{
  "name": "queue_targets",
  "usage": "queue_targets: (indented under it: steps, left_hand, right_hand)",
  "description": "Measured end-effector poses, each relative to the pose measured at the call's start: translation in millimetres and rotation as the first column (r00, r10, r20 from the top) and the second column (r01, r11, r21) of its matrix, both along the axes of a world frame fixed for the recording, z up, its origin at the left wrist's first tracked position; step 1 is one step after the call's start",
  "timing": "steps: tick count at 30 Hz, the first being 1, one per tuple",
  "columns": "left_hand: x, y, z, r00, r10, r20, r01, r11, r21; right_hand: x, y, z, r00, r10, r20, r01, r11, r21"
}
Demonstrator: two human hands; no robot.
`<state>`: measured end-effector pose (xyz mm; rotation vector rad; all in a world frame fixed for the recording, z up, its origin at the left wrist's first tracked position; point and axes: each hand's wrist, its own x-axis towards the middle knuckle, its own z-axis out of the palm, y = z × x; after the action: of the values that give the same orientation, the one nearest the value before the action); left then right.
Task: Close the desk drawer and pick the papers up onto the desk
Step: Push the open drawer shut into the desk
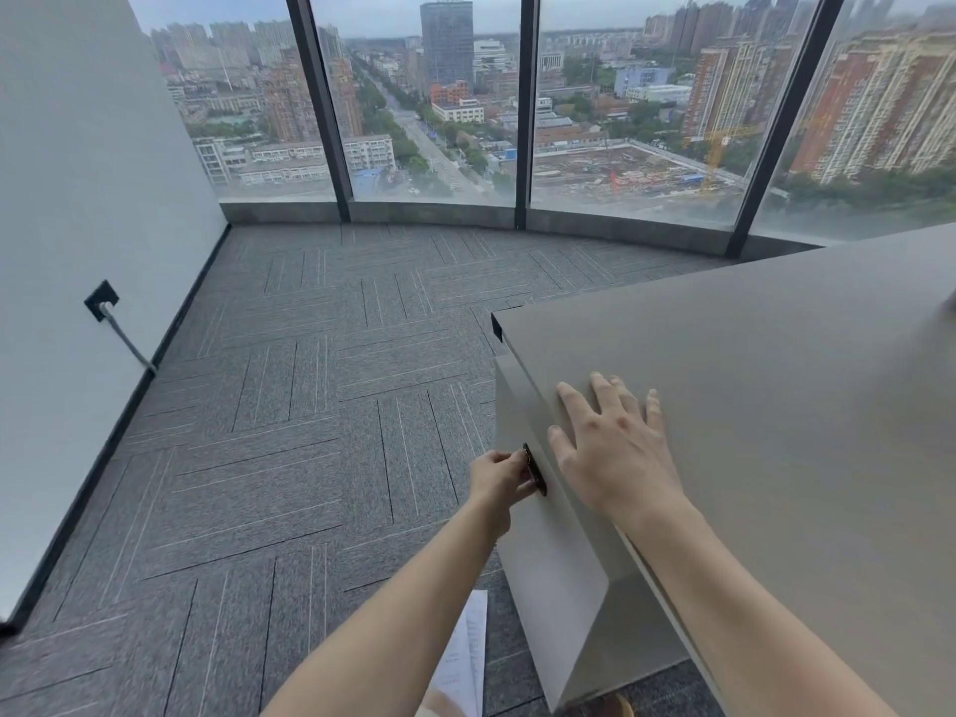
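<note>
A beige desk [776, 385] fills the right side. Its drawer front [543, 551] faces left and sits flush under the desktop edge. My left hand [499, 481] is closed around the dark handle [535, 469] on that front. Flat on the desktop near the edge lies my right hand [613, 447], palm down with its fingers spread, holding nothing. White printed papers [468, 659] lie on the carpet at the foot of the desk, partly hidden behind my left forearm.
Grey carpet tiles [310, 406] cover the floor to the left and ahead. A white wall [77, 251] with a socket and cable [103, 302] stands on the left. Floor-to-ceiling windows [429, 106] run across the back.
</note>
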<state>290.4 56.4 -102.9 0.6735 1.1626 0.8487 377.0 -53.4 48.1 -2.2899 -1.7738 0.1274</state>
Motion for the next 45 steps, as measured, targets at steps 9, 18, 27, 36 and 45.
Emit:
queue_targets:
  steps: [9,18,27,36,45]
  left_hand:
    - [-5,2,12,0.992,-0.115,-0.058,0.115,0.993,-0.010]
    - [-1,16,19,0.978,-0.204,-0.042,0.186,0.946,-0.266]
    - [0,21,25,0.962,-0.256,-0.098,0.223,0.939,-0.262]
    - [-20,12,35,0.891,-0.288,-0.351,0.270,0.958,-0.102]
    - [-113,-29,108,0.687,-0.442,-0.577,0.527,0.849,-0.023]
  right_hand:
    - [-1,-3,3,1.000,-0.003,-0.012,0.003,1.000,-0.009]
    - [1,-2,1,1.000,0.007,-0.008,-0.007,1.000,0.007]
    - [3,0,-1,1.000,0.013,-0.016,-0.013,1.000,0.016]
    - [4,-2,0,1.000,0.002,-0.028,-0.002,1.000,0.005]
    - [-10,-17,8,0.999,-0.034,0.001,0.034,0.998,-0.048]
